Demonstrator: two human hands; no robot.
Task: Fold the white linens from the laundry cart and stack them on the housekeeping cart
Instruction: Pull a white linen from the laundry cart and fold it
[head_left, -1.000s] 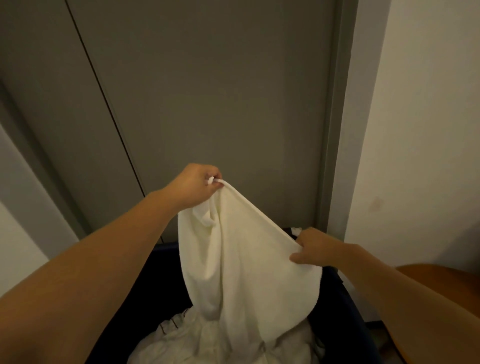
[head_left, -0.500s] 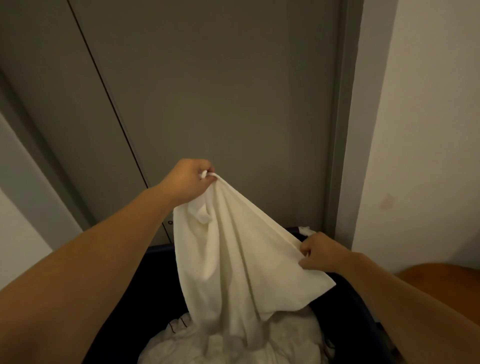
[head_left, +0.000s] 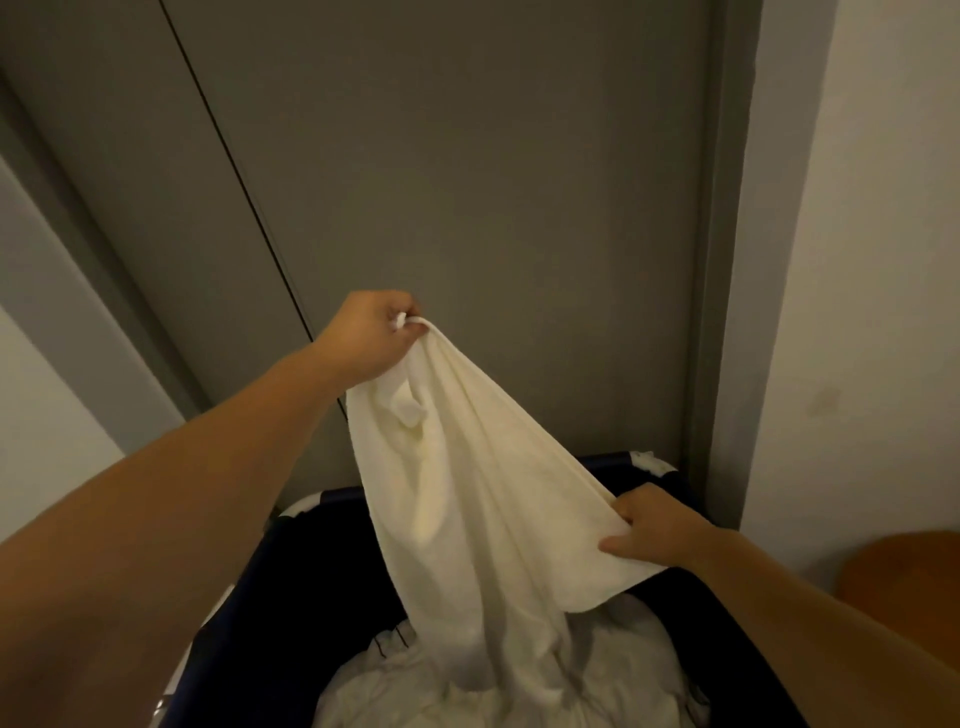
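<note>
your left hand (head_left: 371, 332) pinches a corner of the towel (head_left: 467, 493) up high; your right hand (head_left: 649, 527) grips its edge near the far right corner of the laundry cart (head_left: 322, 545). its tail lies on the pile (head_left: 597, 665) inside, so a quick pull may drag others out or slip the pinch. no readable writing.

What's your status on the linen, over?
Left hand grips white linen corner high. Right hand pinches its edge. Tail reaches pile in laundry cart. Nothing blocking.
</note>
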